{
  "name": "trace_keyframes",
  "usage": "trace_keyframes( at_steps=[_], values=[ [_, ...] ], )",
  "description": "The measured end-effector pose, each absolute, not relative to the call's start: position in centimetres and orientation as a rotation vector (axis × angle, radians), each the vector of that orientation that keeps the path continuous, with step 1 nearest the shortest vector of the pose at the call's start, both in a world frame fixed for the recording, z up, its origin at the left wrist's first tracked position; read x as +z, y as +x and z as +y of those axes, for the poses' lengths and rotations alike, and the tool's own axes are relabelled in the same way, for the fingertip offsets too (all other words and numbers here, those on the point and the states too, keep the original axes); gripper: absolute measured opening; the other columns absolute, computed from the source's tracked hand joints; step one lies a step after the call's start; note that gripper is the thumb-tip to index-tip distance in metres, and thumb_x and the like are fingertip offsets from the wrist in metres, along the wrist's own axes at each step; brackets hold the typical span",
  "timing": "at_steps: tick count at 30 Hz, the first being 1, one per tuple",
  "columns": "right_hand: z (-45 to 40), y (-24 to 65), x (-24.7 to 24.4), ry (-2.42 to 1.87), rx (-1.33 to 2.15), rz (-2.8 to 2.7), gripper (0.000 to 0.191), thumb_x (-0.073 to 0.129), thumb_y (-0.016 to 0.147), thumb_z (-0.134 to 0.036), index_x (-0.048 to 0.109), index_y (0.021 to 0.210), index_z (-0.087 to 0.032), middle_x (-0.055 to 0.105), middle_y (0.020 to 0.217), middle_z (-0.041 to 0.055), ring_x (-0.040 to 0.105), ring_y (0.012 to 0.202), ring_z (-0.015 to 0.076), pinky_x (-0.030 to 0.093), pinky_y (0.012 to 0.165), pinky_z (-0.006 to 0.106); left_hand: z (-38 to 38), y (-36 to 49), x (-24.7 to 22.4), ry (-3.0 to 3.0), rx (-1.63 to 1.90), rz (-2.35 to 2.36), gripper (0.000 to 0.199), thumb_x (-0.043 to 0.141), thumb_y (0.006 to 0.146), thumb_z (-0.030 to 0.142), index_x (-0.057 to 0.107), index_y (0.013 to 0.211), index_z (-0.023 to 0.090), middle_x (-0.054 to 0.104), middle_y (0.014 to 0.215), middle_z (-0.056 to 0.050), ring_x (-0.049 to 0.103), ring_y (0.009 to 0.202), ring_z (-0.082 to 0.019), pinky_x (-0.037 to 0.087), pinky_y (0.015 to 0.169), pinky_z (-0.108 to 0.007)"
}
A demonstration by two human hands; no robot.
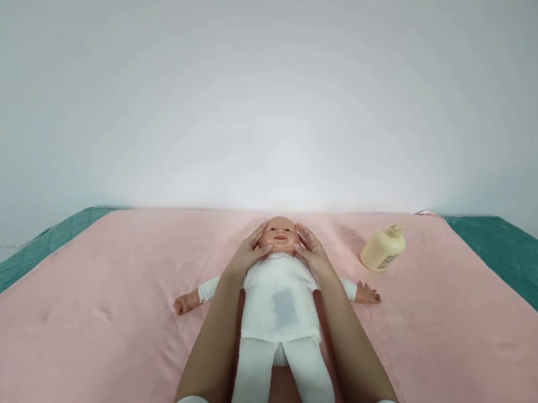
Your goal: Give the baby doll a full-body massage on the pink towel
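A baby doll [276,301] with a white cloth body lies face up on a pink sheet [89,322], its arms spread out and its legs toward me. A grey-blue patch shows on its belly. My left hand [251,251] rests on the left side of the doll's head, fingers spread, thumb along the cheek and jaw. On the right side of the head, my right hand [311,247] lies the same way, its fingers apart. The head is between my two palms, and neither hand is closed around it.
A pale yellow pump bottle [382,250] stands tilted on the sheet to the right of the doll. Green quilted fabric [527,271] shows beyond the sheet at both sides. A plain white wall [253,96] rises behind the far edge.
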State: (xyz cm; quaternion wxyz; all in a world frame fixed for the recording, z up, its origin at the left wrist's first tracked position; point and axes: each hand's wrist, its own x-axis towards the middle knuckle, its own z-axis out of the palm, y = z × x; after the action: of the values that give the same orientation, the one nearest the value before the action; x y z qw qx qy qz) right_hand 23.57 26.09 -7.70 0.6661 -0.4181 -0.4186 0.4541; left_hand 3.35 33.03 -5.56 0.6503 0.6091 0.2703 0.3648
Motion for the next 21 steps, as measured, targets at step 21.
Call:
trace_keyframes(
  at_steps=[21],
  values=[
    [25.2, 22.7, -5.7, -1.007, 1.004, -0.962, 0.078, 0.081, 0.068, -0.046, 0.052, 0.137, -0.025, 0.046, 0.151, 0.0081, 0.042, 0.14, 0.029, 0.037, 0.116, 0.05, 32.4, 3.6, -5.0, 1.537, 0.81, 0.674, 0.101, 0.073, 0.075, 0.055, 0.021, 0.156, 0.026, 0.028, 0.16, -0.01, 0.033, 0.144, -0.032, 0.032, 0.117, -0.045]
  ],
)
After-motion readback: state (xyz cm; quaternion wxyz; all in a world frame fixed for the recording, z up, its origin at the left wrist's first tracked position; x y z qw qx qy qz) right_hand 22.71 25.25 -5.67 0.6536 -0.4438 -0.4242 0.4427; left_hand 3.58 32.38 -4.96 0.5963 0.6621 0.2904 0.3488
